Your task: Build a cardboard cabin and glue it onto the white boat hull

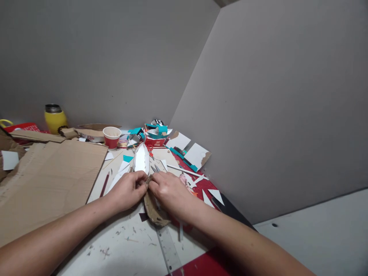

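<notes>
Both hands meet over the middle of the table at a long, narrow boat-shaped cardboard piece. Its white pointed end (141, 159) sticks out beyond the fingers, and a curved brown cardboard part (153, 209) hangs toward me below them. My left hand (129, 189) pinches the piece from the left with thumb and fingers. From the right, my right hand (169, 191) is closed on it at the same spot, its fingertips partly hidden. Just beyond the right hand, the metal tips of scissors (155, 168) show. A clear ruler (168, 249) lies under the brown part.
A large cardboard sheet (54, 180) covers the left side. Behind stand a yellow bottle (55, 120), a red and white paper cup (112, 137) and teal paper pieces (158, 130). A dark red pencil (104, 184) lies left of my hands, white paper scraps (216, 196) to the right. Grey walls close off the back.
</notes>
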{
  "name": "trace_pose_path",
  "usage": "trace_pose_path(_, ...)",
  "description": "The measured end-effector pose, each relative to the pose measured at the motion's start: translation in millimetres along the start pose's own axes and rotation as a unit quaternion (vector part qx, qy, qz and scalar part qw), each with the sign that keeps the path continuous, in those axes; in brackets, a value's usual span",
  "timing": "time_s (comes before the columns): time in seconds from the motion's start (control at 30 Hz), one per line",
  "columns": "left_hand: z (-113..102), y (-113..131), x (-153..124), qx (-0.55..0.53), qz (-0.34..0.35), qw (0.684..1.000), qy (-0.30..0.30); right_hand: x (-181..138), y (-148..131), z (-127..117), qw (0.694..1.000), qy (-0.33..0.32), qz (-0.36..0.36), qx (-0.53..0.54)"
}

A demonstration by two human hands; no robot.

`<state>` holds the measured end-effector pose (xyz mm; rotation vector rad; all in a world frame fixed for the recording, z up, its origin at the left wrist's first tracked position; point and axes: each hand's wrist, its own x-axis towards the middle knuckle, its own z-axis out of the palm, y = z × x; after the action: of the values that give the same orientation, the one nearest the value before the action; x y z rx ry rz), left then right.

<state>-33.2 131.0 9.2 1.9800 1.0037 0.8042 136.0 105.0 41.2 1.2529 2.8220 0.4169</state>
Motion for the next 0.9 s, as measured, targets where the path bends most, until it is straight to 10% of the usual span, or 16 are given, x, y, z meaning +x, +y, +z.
trace_pose_path(0.5, -0.1, 1.3, 2.2, -0.147, -0.044, 0.987, 0.038, -8.3, 8.2, 8.1, 0.978, 0.189, -0.008, 0.086)
trace_pose_path(0.67, -2.1, 5.8, 2.6, -0.213, -0.056, 0.974, 0.052, -21.4, 13.5, 1.8, 0.897, 0.279, 0.142, 0.311)
trace_pose_path(0.9, -1.8, 10.5, 0.4, -0.223, -0.035, 0.973, 0.046, -20.4, 12.4, 7.6, 0.735, 0.143, 0.261, 0.609)
